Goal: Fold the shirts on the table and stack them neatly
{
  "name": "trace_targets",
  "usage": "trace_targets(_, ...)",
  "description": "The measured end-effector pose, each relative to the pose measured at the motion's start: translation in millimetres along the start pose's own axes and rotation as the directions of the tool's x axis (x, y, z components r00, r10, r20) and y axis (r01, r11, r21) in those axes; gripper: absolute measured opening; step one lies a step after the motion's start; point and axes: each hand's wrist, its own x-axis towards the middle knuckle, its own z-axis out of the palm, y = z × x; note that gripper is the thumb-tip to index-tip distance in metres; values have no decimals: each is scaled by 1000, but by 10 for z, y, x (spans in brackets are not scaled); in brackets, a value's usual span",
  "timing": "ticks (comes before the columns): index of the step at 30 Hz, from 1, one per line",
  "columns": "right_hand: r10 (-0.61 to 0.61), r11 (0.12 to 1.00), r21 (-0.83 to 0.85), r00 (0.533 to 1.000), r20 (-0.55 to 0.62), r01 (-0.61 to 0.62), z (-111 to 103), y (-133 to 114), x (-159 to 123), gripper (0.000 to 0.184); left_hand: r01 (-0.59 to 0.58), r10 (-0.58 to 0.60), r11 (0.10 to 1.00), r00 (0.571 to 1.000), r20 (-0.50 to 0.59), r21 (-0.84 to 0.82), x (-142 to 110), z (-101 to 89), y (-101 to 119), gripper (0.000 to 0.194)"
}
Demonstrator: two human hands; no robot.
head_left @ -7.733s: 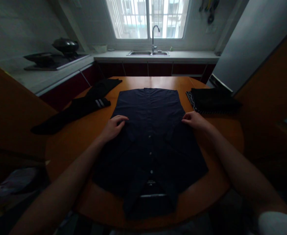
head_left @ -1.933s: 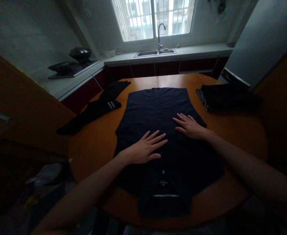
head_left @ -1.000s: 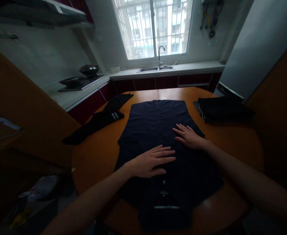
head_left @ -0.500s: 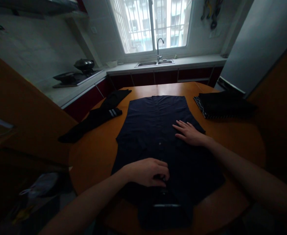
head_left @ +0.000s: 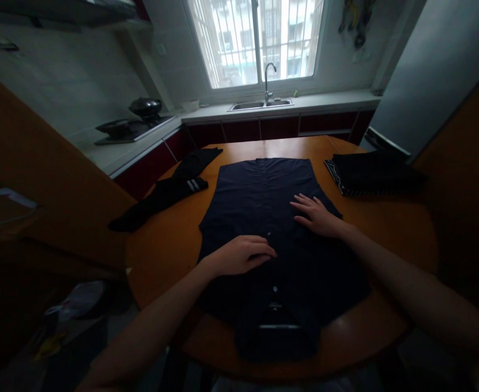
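Note:
A dark navy button-up shirt [head_left: 259, 201] lies spread face up, its collar toward me and small pale buttons down the middle. My left hand [head_left: 243, 255] is over the button placket between two buttons. Its fingers are bent and drawn together with the thumb, pinching at the cloth; the fingertips are partly hidden. My right hand [head_left: 317, 215] rests flat on the shirt's right side with its fingers spread. Inside the collar a pale label strip [head_left: 280, 326] shows.
The shirt lies on a round wooden table [head_left: 161, 261]. A black garment with pale stripes [head_left: 161, 198] lies at the left, and folded dark clothes [head_left: 378, 171] are stacked at the right. Beyond stand a sink [head_left: 259, 104] and a stove with pans [head_left: 133, 128].
My left hand has moved away from the collar, farther up the placket, uncovering a button near the neck. My right hand stays flat on the shirt. The view has shifted slightly.

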Motion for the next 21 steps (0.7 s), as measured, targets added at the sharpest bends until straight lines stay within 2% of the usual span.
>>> trace_targets(3,-35,996,81,993,-110,44,-198,-144,-79,54,51,-49,995,999,-24,83,-71,-112,74,27)
trace_targets(5,-71,983,156,985,-155,95,-332,-328,-224,55,89,-83,989,995,-52,116,-169,-127,157,29)
trace_targets(7,-112,959,241,983,-148,146,-422,-573,-459,55,105,-99,988,993,-58,114,-312,-69,261,31)
trace_targets(9,-158,928,329,984,-79,175,-438,-836,-762,55,95,-91,992,995,-43,87,-486,50,376,36)
trace_targets(12,-242,881,429,969,50,198,-329,-1150,-1236,60,88,-88,995,996,-1,39,-754,269,539,51)
trace_targets(15,-306,868,445,943,126,222,-150,-1294,-1585,77,96,-98,995,992,76,24,-966,442,645,76)
trace_targets(18,-302,888,402,942,148,222,-10,-1326,-1754,92,108,-113,993,987,112,47,-1095,543,676,94)
trace_targets(21,-273,909,356,956,110,219,60,-1334,-1799,88,115,-123,989,989,84,88,-1157,611,649,93)
